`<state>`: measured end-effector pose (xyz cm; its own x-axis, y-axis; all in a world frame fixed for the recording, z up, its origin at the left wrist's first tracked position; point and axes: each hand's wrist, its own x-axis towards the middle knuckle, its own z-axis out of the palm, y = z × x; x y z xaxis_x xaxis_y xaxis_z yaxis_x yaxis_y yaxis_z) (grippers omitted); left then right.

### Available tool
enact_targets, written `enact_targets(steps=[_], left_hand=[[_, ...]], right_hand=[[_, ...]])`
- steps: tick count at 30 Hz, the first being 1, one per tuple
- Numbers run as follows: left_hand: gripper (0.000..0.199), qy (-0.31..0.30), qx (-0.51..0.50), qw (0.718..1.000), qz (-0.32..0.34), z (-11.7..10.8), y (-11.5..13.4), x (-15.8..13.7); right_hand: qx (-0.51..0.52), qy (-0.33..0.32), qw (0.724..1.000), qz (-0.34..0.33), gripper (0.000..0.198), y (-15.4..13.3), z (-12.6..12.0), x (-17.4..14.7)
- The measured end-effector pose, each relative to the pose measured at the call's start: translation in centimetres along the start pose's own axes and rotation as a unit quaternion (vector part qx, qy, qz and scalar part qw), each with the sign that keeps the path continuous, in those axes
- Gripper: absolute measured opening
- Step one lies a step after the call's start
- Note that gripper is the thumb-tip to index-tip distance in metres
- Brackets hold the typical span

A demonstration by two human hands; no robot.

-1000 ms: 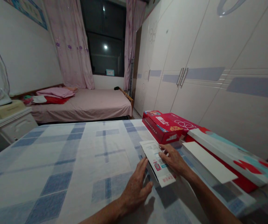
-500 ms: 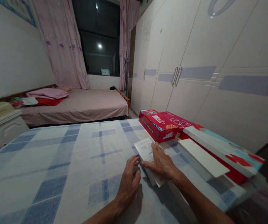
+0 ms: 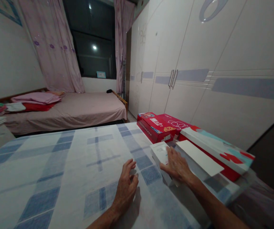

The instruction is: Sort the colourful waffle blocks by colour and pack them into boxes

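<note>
My right hand (image 3: 178,167) is wrapped over a slim white box (image 3: 159,150), thumb on its near left side and fingers across the top. Faint print shows on the box's top; my palm covers its near part. My left hand (image 3: 125,186) hovers low over the checked tablecloth (image 3: 75,178), left of the box, with fingers apart and slightly curled around nothing. Just right of the held box lies another flat white box (image 3: 199,157).
A red printed box (image 3: 154,127) sits at the table's far right, with a long red, white and blue box (image 3: 220,149) behind the white ones. A white wardrobe (image 3: 187,54) lines the right side. Past the table stands a bed (image 3: 86,108).
My right hand has shifted the white box rightward, closer to the other white box. The left hand has come away from it and now stands apart. The view has turned slightly right.
</note>
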<state>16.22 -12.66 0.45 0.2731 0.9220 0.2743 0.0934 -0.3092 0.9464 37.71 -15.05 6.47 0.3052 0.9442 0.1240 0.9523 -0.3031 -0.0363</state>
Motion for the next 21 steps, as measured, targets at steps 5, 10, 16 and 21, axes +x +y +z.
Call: enact_targets(steps=[5,10,16,21], left_hand=[[0.036,-0.007,0.009,1.000,0.003,0.0,-0.3,0.1],[0.036,-0.007,0.016,1.000,0.002,-0.1,-0.4,0.1],[0.036,-0.017,0.024,1.000,0.000,-0.1,-0.5,0.1],[0.033,-0.013,0.026,1.000,0.009,-0.2,-0.5,0.1]], right_hand=[[-0.010,0.003,0.999,0.034,0.075,3.8,-0.2,0.2],[-0.020,0.019,0.999,0.046,0.075,4.2,0.4,-0.2],[-0.075,0.066,0.994,0.053,0.073,3.8,0.8,-0.6],[-0.088,0.119,0.989,0.027,0.073,3.7,1.0,-2.6]])
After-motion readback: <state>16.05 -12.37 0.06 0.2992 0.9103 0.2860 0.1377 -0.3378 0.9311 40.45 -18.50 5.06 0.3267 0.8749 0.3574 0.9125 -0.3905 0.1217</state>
